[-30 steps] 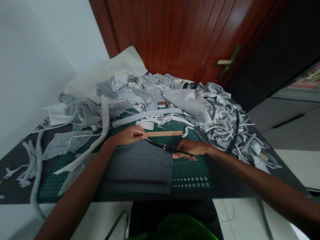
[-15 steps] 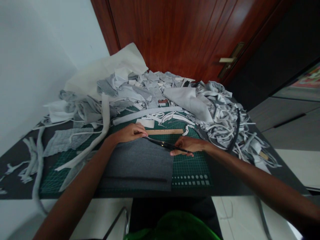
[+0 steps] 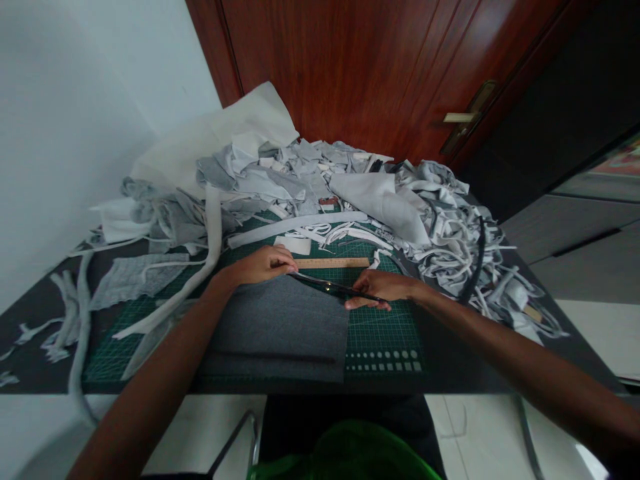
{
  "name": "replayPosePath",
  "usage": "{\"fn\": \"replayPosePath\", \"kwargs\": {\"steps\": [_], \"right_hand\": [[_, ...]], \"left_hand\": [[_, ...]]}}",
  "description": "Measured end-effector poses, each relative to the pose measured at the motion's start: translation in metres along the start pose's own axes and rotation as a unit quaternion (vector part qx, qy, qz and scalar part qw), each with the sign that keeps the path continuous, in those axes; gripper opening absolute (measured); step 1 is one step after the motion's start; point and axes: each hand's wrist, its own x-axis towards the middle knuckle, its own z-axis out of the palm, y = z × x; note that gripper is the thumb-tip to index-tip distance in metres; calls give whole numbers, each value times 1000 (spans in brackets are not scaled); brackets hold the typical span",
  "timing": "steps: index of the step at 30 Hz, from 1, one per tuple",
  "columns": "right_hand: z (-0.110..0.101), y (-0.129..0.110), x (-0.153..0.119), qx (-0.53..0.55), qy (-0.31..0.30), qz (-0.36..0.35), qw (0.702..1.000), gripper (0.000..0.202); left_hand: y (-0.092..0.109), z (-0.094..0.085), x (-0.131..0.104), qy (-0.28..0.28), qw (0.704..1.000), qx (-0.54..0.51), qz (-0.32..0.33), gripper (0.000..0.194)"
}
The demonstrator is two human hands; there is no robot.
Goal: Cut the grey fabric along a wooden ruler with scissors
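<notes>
A dark grey cloth (image 3: 283,327) lies flat over the green cutting mat (image 3: 383,327). My left hand (image 3: 267,262) pinches the cloth's far edge near its upper middle. Black scissors (image 3: 327,286) are in my right hand (image 3: 377,288), its fingers wrapped round the handles. Their blades point left along the cloth's far edge, with the tips close to my left fingertips. A wooden ruler (image 3: 333,263) rests on the mat just beyond the scissors.
Heaped grey and white scraps (image 3: 310,160) line the table's far side, with a tangle of strips (image 3: 450,247) at the right. A long pale strip (image 3: 213,233) lies beside my left forearm. Behind stands a brown door (image 3: 340,73).
The scissors' handles look closer together and the blades more in line. The view has shifted slightly; my left hand keeps its pinch on the cloth.
</notes>
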Motion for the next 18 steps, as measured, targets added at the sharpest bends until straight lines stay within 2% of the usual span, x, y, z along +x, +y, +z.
{"fn": "replayPosePath", "kwargs": {"steps": [12,18], "right_hand": [[4,4,-3,-2,-1,11,1000,69],[6,3,-2,9,3,17,1000,69]], "left_hand": [[-6,3,0,-1,1000,-17,-5,27],[-2,2,0,-4,999,2,-44,32]]}}
